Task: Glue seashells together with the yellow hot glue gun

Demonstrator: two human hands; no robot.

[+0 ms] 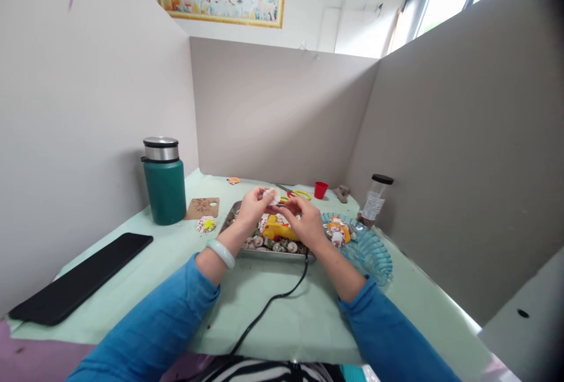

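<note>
My left hand (254, 204) holds a small white round piece (273, 196) between thumb and fingers, above a metal tray (268, 254). Close to its right, my right hand (304, 218) has its thumb and fingertips pinched together; what they hold, if anything, is too small to name. Below the hands, a yellow glue gun (278, 229) lies over the tray, its black cord (282, 296) running toward the front edge. Shells and small stones (275, 245) fill the tray around it.
A green bottle (164, 191), brown card (203, 208), decorated disc (205, 224) and black mat (83, 276) are on the left. Scissors (302, 194) and a red cup (321, 190) stand behind. At right are a blue plate (374, 255) holding decorated pieces and a jar (374, 200).
</note>
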